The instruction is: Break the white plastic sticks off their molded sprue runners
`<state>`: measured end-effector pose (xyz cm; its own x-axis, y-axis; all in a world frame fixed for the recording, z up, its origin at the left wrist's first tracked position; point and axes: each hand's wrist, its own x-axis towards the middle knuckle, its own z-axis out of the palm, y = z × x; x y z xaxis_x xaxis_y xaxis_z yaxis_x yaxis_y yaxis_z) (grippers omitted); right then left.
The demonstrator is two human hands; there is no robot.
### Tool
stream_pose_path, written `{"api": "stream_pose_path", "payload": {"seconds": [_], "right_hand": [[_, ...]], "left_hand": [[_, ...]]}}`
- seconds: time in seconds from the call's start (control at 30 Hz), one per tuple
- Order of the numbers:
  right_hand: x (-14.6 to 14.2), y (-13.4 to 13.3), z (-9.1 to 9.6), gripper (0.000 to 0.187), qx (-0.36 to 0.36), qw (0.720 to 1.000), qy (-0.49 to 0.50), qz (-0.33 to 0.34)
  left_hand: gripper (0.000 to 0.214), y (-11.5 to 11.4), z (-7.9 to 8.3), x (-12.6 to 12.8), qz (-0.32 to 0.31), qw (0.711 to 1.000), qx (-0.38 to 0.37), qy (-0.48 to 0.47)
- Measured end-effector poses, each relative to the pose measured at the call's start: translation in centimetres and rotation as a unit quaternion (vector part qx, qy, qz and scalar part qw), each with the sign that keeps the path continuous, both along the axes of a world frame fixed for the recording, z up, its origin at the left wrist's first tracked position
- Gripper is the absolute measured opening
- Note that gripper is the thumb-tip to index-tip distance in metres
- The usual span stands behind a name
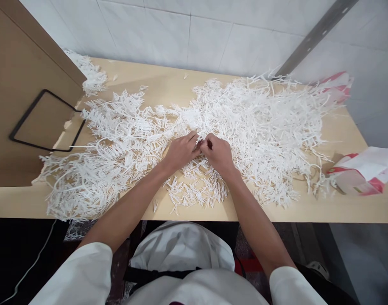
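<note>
My left hand (181, 149) and my right hand (218, 153) meet at the middle of the table, fingertips almost touching. The left fingers are pinched together, and a small white plastic piece (199, 140) shows at their tips. My right hand is closed, its fingers curled against the thumb; whatever it grips is hidden. Around both hands lie thin white plastic sticks, many joined in branching clusters. A large heap (260, 123) spreads to the right, and another heap (117, 144) lies to the left. Loose short sticks (196, 190) are scattered between my forearms.
A brown cardboard box (31, 106) stands at the left, beside a black wire frame (43, 146). Pink-and-white packages (362, 171) sit at the right end of the light wooden table (308, 214). Behind it rises a tiled wall (168, 34) with a grey metal upright (314, 38).
</note>
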<state>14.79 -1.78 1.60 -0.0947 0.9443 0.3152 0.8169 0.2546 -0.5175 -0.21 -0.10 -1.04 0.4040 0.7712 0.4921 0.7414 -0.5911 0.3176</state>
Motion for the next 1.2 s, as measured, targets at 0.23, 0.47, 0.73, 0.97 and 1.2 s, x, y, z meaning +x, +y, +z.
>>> {"api": "stream_pose_path", "payload": {"seconds": [0.23,0.47,0.73,0.97,1.2], "right_hand": [[-0.5,0.3,-0.7,0.012,0.046,0.999,0.019,-0.011],[0.1,0.0,-0.9,0.013,0.06,0.995,0.072,0.037],[-0.3,-0.8,-0.5,0.017,0.104,0.986,0.125,0.044],[-0.2,0.3,-0.8,0.024,0.08,0.985,0.142,0.051],[0.3,0.4,-0.9,0.023,0.065,0.989,0.07,0.112]], "left_hand": [[0.035,-0.1,0.3,0.2,0.024,1.0,0.005,-0.01],[0.026,0.0,0.7,0.1,0.046,0.995,-0.051,-0.071],[0.028,1.4,1.0,-1.1,0.004,0.962,-0.167,-0.217],[0.035,0.9,0.9,-1.2,-0.04,0.955,-0.166,-0.243],[0.032,1.1,0.8,-1.2,-0.058,0.955,-0.17,-0.237]]}}
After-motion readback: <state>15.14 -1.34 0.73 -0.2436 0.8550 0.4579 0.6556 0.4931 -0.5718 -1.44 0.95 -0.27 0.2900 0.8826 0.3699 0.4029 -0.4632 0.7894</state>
